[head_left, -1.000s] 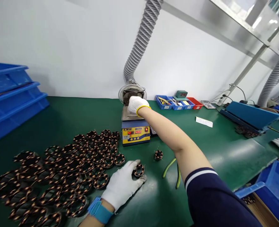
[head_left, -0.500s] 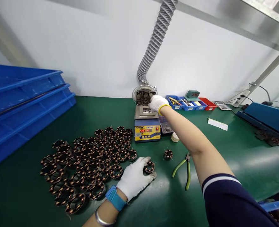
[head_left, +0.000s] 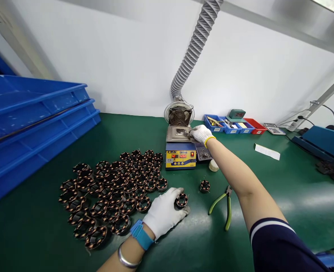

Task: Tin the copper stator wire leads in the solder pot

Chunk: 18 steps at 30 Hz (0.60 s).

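Crowding the left of the dark green surface (head_left: 195,243), a broad cluster of black, copper-wound rings (head_left: 118,195) spreads nearly up to a blue-and-yellow heating unit (head_left: 180,159) with glowing red digits! Behind its flat steel top (head_left: 174,133) stands a black fan with a round grille (head_left: 179,117), a ribbed grey duct (head_left: 194,49) climbing above it. Stacked blue plastic trays (head_left: 42,124) wall off the far left. Over on the right, a round, pale tin (head_left: 213,165) sits close by the right forearm, and green-handled pliers (head_left: 229,213) lie agape in front of it. One lone copper-wound ring (head_left: 204,186) sits between pliers and left hand.

And now the hands! The white-gloved left hand (head_left: 165,211) has thumb and forefinger pinching a single black, copper-wound ring (head_left: 181,201), low at the surface, right of the cluster. Up front, the white-gloved right hand (head_left: 201,134) bunches its fingers at the steel top's right edge; whether they pinch anything, I can't tell. That pinched ring lies well below it, nearer the wearer.
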{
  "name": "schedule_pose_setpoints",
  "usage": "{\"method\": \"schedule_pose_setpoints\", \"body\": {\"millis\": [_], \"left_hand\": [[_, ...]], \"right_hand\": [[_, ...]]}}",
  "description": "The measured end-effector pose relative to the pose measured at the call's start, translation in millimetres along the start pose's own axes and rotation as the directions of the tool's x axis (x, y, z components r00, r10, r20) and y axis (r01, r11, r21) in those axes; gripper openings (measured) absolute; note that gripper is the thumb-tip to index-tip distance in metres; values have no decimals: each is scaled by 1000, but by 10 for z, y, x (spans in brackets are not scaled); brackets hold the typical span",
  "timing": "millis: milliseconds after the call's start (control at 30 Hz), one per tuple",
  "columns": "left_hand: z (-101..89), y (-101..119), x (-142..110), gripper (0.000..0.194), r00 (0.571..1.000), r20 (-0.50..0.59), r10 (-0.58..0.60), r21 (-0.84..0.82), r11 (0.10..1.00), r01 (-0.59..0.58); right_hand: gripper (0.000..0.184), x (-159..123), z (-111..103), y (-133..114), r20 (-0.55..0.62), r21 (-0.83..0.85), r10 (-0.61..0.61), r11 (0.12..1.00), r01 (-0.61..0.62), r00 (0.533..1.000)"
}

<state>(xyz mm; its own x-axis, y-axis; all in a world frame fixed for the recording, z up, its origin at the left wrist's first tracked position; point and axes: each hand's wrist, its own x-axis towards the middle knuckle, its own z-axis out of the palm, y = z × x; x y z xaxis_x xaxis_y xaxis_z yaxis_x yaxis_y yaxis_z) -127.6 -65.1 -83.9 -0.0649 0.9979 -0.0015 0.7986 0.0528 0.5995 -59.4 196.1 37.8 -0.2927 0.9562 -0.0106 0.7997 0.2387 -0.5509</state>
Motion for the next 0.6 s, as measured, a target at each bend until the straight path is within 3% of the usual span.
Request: {"method": "schedule_pose_setpoints", "body": {"millis": [233,600], "left_hand": [[-8,16,-7,53,1000,-4,0,5,1000,0],[-22,38,-24,55,999,20,-29,-2,1000,29]], "right_hand": [[17,-48,105,41,79,333,-11,943,-16,997],[19,-55,129,109,67,334,-89,941,61,994]]}}
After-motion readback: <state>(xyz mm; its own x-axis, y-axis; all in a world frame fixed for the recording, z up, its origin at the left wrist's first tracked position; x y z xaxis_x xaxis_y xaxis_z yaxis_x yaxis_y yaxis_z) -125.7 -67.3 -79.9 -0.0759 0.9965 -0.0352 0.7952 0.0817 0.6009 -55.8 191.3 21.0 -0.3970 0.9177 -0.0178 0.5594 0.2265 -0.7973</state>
